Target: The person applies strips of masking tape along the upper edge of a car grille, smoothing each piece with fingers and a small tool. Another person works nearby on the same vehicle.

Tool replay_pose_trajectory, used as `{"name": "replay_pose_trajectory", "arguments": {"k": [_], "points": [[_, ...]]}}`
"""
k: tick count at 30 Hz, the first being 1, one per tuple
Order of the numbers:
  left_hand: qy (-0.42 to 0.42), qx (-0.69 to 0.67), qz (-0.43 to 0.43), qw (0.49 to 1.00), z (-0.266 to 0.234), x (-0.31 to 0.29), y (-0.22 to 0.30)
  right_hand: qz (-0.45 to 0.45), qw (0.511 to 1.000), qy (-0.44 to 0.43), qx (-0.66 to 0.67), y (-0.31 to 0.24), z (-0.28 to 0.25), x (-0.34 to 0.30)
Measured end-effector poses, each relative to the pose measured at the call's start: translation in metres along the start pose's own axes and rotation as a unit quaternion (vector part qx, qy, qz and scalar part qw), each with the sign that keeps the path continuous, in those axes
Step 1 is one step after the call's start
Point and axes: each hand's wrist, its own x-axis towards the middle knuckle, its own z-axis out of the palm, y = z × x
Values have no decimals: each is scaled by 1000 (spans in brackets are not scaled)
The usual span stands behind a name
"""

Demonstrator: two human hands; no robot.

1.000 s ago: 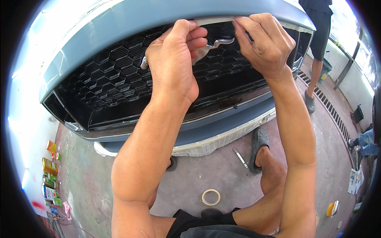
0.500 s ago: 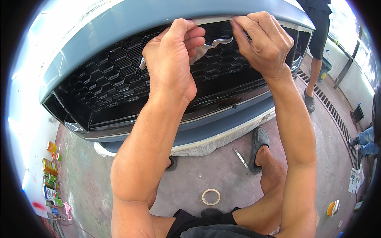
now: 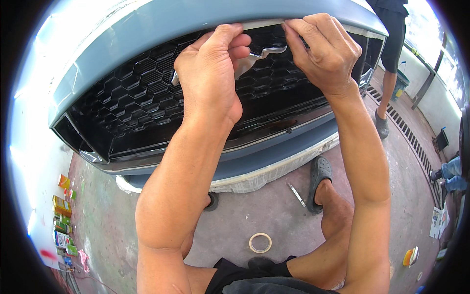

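A pale strip of masking tape (image 3: pixel 262 23) runs along the underside of the blue-grey car panel (image 3: pixel 196 19), at the top edge of the black honeycomb grille (image 3: pixel 142 81). At the strip's left part, my left hand (image 3: pixel 210 61) is closed, its thumb pressed to the tape and its other fingers curled. My right hand (image 3: pixel 325 51) pinches the strip farther right between thumb and forefinger. Between and below the hands shows a silver emblem (image 3: pixel 252 61), partly hidden by my left hand.
On the floor lie a roll of masking tape (image 3: pixel 260 242) and a slim cutter-like tool (image 3: pixel 296 195). Cans and bottles (image 3: pixel 62 206) line the left wall. Another person (image 3: pixel 390 63) stands at the car's right end, beside a floor drain (image 3: pixel 406 132).
My left hand has shifted slightly left along the panel edge, so a bit more tape shows between the hands. My right hand has barely moved.
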Motion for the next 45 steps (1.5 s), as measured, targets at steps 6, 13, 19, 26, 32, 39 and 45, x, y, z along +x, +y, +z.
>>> {"name": "replay_pose_trajectory", "arguments": {"k": [6, 13, 19, 26, 32, 39, 45], "points": [[9, 13, -1, 1000, 0, 1, 1, -17, 1000, 2, -4, 3, 0, -1], [8, 17, -2, 1000, 0, 0, 1, -18, 1000, -10, -16, 2, -3, 0], [4, 17, 1, 1000, -1, 1, 0, -27, 1000, -8, -13, 4, -3, 1], [4, 24, 4, 1000, -1, 1, 1, -28, 999, -12, -15, 5, -3, 1], [8, 23, 1, 1000, 0, 1, 2, -33, 999, -14, -20, 10, -5, 1], [5, 36, -5, 999, -3, 4, -2, -25, 999, -25, -10, 14, -11, -3], [14, 40, 2, 999, -1, 5, -1, 72, 996, 2, 57, -4, -23, -13]]}}
